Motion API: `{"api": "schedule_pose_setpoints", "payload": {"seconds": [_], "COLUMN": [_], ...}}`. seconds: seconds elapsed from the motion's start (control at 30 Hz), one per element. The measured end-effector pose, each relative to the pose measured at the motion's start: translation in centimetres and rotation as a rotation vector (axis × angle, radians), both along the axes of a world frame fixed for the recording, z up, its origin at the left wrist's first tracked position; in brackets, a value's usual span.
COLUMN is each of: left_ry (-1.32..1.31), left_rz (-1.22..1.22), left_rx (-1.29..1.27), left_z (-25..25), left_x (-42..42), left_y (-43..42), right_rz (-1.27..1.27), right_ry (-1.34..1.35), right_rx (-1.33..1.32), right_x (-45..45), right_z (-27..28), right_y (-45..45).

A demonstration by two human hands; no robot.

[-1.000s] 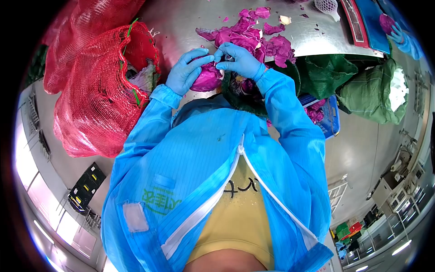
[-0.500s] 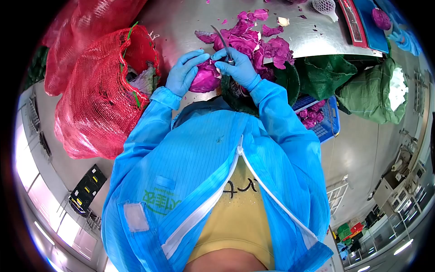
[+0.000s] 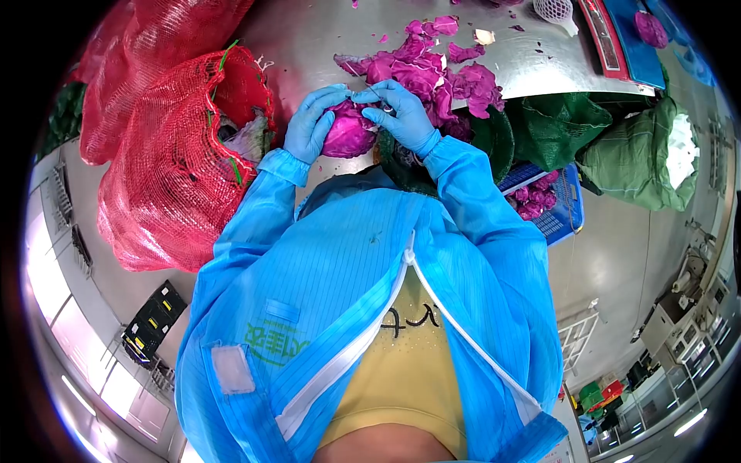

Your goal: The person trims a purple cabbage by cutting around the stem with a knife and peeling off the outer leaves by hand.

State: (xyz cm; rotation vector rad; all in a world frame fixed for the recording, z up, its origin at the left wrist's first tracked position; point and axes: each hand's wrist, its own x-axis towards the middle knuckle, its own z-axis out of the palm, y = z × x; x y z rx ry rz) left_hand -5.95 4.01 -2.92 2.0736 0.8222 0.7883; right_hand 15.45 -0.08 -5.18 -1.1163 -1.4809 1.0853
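Where it stretches beyond the cabbage [image 3: 349, 134], the table [image 3: 309, 42]: bright metal.
Red sack [image 3: 158, 181]: left of the cabbage, mouth open.
Green bag [image 3: 557, 133]: right of the cabbage.
Purple leaves [image 3: 417, 73]: heaped beyond the cabbage, toward its right.
Left hand [image 3: 310, 125]: curled round the cabbage's left side, holding it.
Right hand [image 3: 409, 117]: at the cabbage's right, fingers narrow on what looks like a knife [image 3: 386, 109].
Cabbage: between the 2 hands.
Knife: blade hard to see; should the left grip loosen, the round cabbage could roll, sending the edge toward the left hand.

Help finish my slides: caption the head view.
Left hand holding a purple cabbage, right hand at its edge, loose leaves beyond on a metal table.
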Motion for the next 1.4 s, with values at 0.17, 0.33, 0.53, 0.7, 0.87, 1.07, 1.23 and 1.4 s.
{"api": "schedule_pose_setpoints", "payload": {"seconds": [0.17, 0.33, 0.53, 0.7, 0.87, 1.07, 1.23, 1.4], "left_ry": [0.012, 0.021, 0.066, 0.174, 0.111, 0.072, 0.146, 0.179], "left_rz": [-0.027, -0.038, -0.037, 0.0, 0.005, -0.025, -0.017, -0.059], "left_rx": [0.006, -0.017, -0.027, -0.066, -0.008, -0.008, -0.003, 0.033], "left_z": [0.2, 0.3, 0.6, 1.2, 0.6, 0.8, 1.0, 0.2], "left_x": [-0.1, -0.1, -0.1, 0.4, 0.2, 0.4, 0.4, 0.0], "left_y": [0.2, 0.3, 0.3, -0.4, -0.6, -0.3, -0.3, -0.3], "right_rz": [0.104, 0.244, 0.317, 0.208, 0.086, 0.154, 0.254, 0.375], "right_ry": [-0.009, -0.033, 0.13, 0.239, 0.033, -0.083, -0.242, -0.036], "right_rx": [-0.043, 0.025, -0.186, -0.344, -0.103, -0.045, 0.048, -0.196], "right_x": [0.8, 1.8, 1.7, 1.1, 0.8, 1.7, 1.6, 1.6], "right_z": [0.3, 0.0, 0.2, -0.4, 0.4, 1.5, 0.8, 1.2], "right_y": [0.8, 2.8, 3.4, 1.2, 0.3, 1.0, 2.3, 2.4]}}
